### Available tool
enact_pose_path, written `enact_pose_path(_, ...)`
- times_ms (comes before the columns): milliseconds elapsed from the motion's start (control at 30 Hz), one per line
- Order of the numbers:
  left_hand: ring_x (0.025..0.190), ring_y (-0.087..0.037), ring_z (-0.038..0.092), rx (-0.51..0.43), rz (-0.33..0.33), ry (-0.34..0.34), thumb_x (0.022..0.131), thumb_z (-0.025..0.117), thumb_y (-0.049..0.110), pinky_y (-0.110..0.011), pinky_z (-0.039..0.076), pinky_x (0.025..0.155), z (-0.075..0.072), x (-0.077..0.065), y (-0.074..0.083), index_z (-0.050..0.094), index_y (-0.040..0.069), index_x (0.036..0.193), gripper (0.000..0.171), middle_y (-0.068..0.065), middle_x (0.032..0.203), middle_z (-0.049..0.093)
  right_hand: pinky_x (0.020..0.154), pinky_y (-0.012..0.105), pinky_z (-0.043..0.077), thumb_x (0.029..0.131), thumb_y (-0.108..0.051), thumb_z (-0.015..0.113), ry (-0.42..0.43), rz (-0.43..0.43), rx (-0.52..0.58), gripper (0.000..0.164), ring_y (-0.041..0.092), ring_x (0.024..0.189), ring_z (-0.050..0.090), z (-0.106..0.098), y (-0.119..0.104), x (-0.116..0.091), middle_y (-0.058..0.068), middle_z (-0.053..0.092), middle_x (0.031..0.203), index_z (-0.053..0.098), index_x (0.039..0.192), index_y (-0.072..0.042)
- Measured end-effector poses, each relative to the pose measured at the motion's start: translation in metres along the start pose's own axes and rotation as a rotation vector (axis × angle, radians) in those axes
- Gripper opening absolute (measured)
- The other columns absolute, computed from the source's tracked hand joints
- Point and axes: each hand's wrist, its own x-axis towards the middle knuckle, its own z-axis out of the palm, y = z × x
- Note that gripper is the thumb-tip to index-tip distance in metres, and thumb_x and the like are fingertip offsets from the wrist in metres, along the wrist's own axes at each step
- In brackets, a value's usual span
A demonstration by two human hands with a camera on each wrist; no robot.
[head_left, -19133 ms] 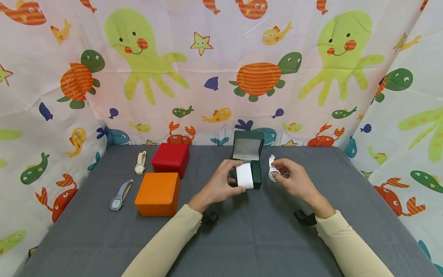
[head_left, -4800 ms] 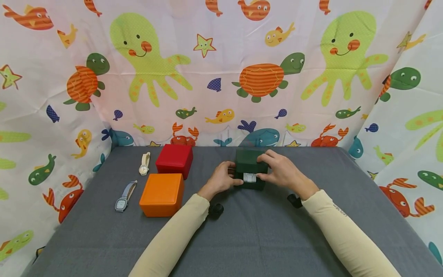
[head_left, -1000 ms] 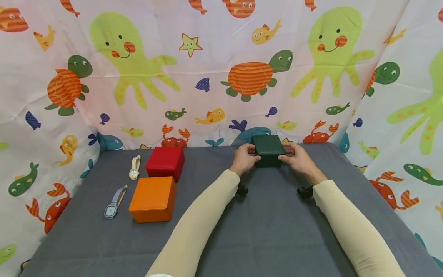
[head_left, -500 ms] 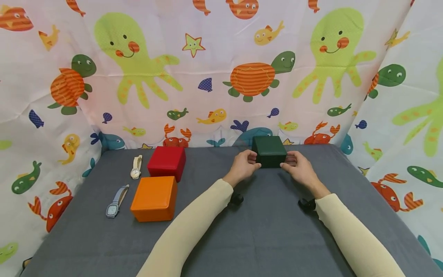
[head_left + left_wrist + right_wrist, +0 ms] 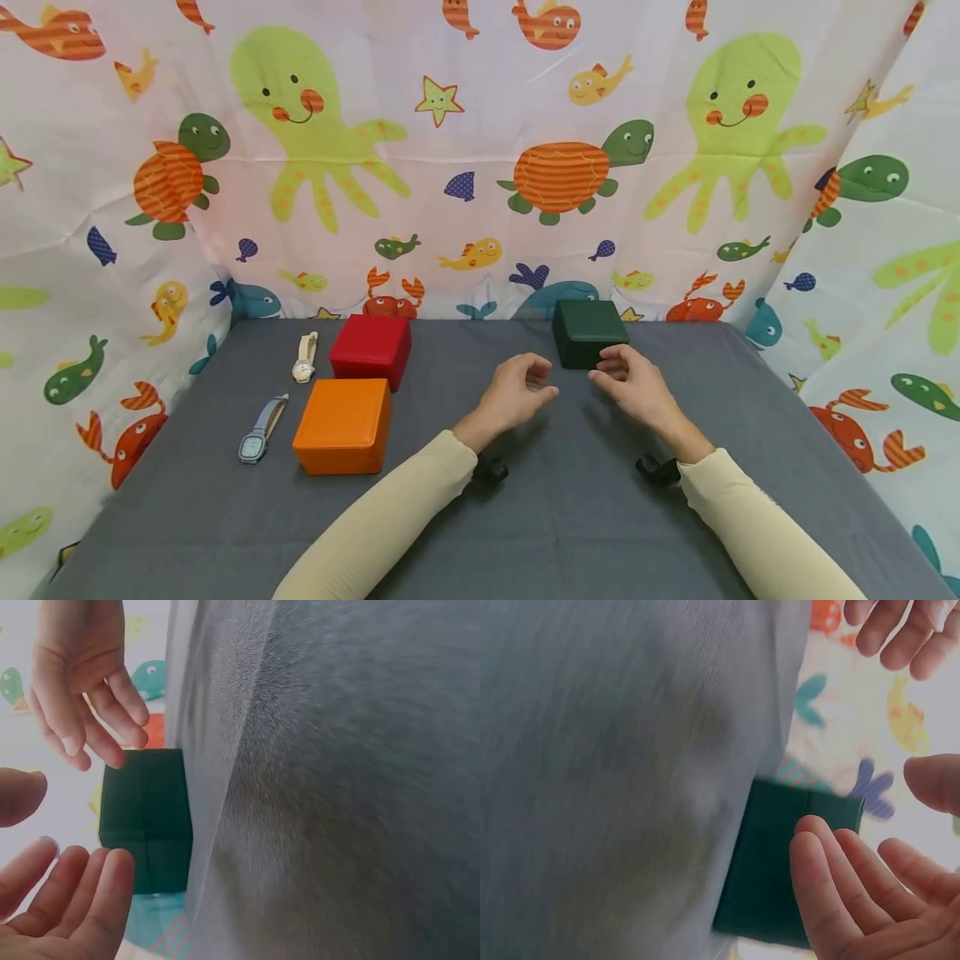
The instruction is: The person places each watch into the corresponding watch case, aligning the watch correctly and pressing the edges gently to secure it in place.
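Right hand (image 5: pixel 636 387), relaxed and holding nothing, is nearer the dark-green, square-topped, leather-look box (image 5: pixel 590 327), which lies to its far left on the grey cloth-covered worktop (image 5: pixel 570 533); contact is hard to judge. Left hand (image 5: pixel 514 392), likewise relaxed, hangs near-left of it.

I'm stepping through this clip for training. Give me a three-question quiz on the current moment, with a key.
1. Which stands nearest the right grip? A) red box B) orange box C) green box
2. True or false: the lid of the green box is closed.
3. Which lies nearer the head camera, the cream watch or the blue watch?

Key: 1. C. 2. True. 3. The blue watch.
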Motion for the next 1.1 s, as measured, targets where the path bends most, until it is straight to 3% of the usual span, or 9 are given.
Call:
enact_pose_path(367, 0.100, -0.020, 0.060, 0.006, 0.049, 0.040, 0.088, 0.070, 0.019, -0.024, 0.052, 0.081, -0.030, -0.038, -0.008, 0.061, 0.009, 0.115, 0.030, -0.005, 0.109, 0.060, 0.079, 0.043, 0.053, 0.093, -0.030, 0.063, -0.056, -0.117, 0.052, 0.038, 0.024, 0.098, 0.065, 0.034, -0.036, -0.009, 0.012, 0.062, 0.116, 0.054, 0.123, -0.011)
enact_pose_path(567, 0.096, -0.026, 0.063, 0.018, 0.070, 0.081, 0.087, 0.071, 0.016, -0.029, 0.054, 0.082, -0.044, -0.055, -0.010, 0.061, 0.006, 0.115, 0.031, -0.010, 0.109, 0.061, 0.078, 0.040, 0.054, 0.092, -0.031, 0.063, -0.085, -0.149, 0.064, 0.035, 0.022, 0.096, 0.065, 0.048, -0.052, -0.009, 0.007, 0.062, 0.114, 0.055, 0.121, -0.013)
enact_pose_path(867, 0.094, -0.021, 0.062, 0.075, 0.067, 0.126, 0.085, 0.072, 0.016, -0.032, 0.054, 0.083, -0.068, -0.073, -0.010, 0.061, 0.007, 0.116, 0.034, -0.011, 0.109, 0.061, 0.079, 0.039, 0.054, 0.093, -0.031, 0.063, -0.145, -0.171, 0.103, 0.034, 0.020, 0.096, 0.064, 0.064, -0.071, -0.006, 0.008, 0.062, 0.115, 0.055, 0.121, -0.013)
enact_pose_path(1100, 0.095, -0.025, 0.062, 0.115, 0.061, 0.143, 0.084, 0.075, 0.017, -0.036, 0.054, 0.084, -0.083, -0.087, -0.007, 0.061, 0.006, 0.116, 0.036, -0.005, 0.106, 0.060, 0.079, 0.037, 0.053, 0.092, -0.030, 0.065, -0.157, -0.203, 0.102, 0.034, 0.017, 0.093, 0.063, 0.074, -0.079, -0.004, 0.005, 0.063, 0.112, 0.056, 0.120, -0.013)
